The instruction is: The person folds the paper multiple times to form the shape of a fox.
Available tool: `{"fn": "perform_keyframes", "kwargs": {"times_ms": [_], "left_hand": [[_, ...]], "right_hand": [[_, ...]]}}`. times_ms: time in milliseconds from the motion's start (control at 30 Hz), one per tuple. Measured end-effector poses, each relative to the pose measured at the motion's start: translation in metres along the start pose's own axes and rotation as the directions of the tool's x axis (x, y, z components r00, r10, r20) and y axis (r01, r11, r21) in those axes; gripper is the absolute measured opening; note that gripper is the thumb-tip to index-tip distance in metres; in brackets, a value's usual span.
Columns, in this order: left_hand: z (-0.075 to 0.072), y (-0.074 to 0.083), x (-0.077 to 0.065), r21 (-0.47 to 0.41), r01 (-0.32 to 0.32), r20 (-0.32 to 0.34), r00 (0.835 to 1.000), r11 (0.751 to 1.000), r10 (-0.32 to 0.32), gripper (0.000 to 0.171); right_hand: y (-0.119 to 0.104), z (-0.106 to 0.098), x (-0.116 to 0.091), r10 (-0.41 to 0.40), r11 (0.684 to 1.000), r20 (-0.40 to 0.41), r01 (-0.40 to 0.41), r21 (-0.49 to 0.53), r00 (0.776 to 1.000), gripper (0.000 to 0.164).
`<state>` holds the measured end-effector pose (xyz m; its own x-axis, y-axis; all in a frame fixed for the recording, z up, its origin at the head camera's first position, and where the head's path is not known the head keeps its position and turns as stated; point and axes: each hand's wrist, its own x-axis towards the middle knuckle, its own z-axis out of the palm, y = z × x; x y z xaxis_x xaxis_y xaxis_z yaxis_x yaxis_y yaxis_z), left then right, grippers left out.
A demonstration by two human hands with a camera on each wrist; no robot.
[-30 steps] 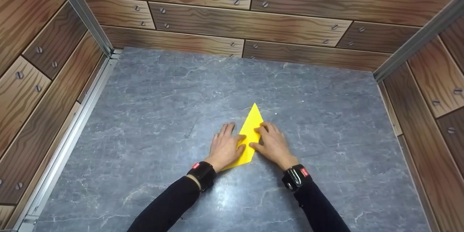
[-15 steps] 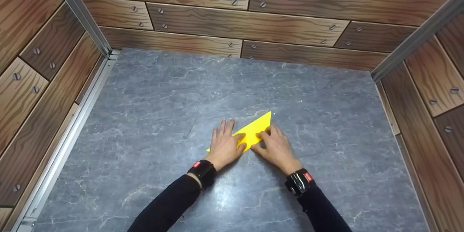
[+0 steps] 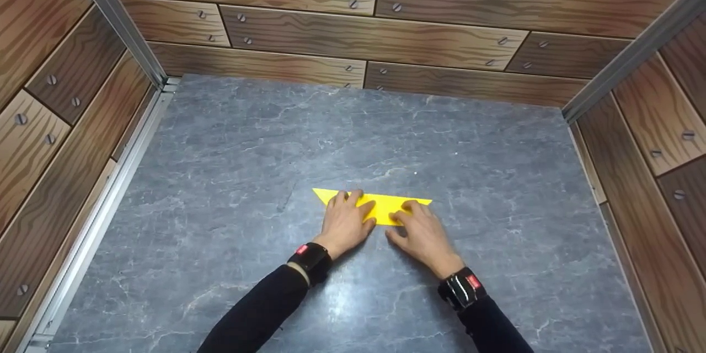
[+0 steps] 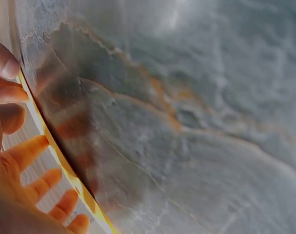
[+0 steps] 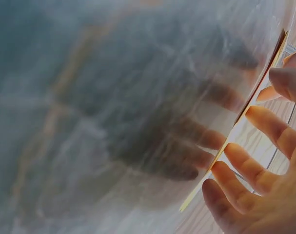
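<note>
A sheet of yellow paper [image 3: 383,210], folded into a long shape with pointed ends, lies crosswise on the grey surface in the head view. My left hand [image 3: 345,223] rests over its left part, thumb and fingers loosely spread on it. On the right part, the fingertips of my right hand [image 3: 423,234] touch the paper, while the thumb sits just below its near edge. From the left wrist, the yellow paper [image 4: 91,202] appears as a thin, nearly flat strip under the fingers. The right wrist view also shows the paper [image 5: 190,199] edge-on below the fingertips.
A grey marbled tabletop [image 3: 265,138] spreads around the hands. Wood-patterned panels [image 3: 309,27] stand at the back and on both sides, joined by metal corner posts [image 3: 118,22]. A metal rail [image 3: 105,209] runs along the left edge.
The yellow paper has turned counterclockwise, from pointing away to lying crosswise between my hands. My left hand stays nearly in place; my right hand has shifted slightly right and nearer.
</note>
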<state>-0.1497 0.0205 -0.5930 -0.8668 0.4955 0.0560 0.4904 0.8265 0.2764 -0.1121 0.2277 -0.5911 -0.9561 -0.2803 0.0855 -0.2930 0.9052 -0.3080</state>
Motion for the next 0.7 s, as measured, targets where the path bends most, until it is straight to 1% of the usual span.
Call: {"fn": "perform_keyframes", "kwargs": {"times_ms": [167, 267, 367, 467, 600, 700], "left_hand": [[0.001, -0.002, -0.001, -0.023, 0.003, 0.017, 1.000, 1.000, -0.003, 0.046], [0.001, -0.003, -0.002, -0.050, -0.009, 0.013, 1.000, 0.999, 0.010, 0.046], [0.002, -0.005, -0.004, -0.084, -0.038, 0.005, 0.999, 0.996, 0.038, 0.045], [0.003, -0.007, -0.004, -0.105, -0.090, -0.003, 0.996, 0.990, 0.090, 0.043], [0.003, -0.008, -0.003, -0.103, -0.142, 0.031, 0.989, 0.984, 0.146, 0.045], [0.001, -0.008, -0.002, -0.098, -0.150, 0.080, 0.984, 0.984, 0.158, 0.049]], "right_hand": [[0.001, -0.001, -0.002, 0.011, 1.000, 0.004, -0.010, -0.007, 1.000, 0.041], [0.003, -0.002, -0.003, 0.018, 1.000, 0.006, -0.018, -0.001, 1.000, 0.041], [0.006, -0.003, -0.003, 0.028, 1.000, 0.012, -0.028, 0.007, 1.000, 0.041], [0.009, -0.006, -0.003, 0.042, 0.999, 0.033, -0.043, 0.018, 0.999, 0.041], [0.012, -0.008, 0.001, 0.053, 0.997, 0.044, -0.056, 0.055, 0.998, 0.040], [0.015, -0.009, 0.005, 0.061, 0.993, 0.025, -0.063, 0.095, 0.998, 0.039]]}}
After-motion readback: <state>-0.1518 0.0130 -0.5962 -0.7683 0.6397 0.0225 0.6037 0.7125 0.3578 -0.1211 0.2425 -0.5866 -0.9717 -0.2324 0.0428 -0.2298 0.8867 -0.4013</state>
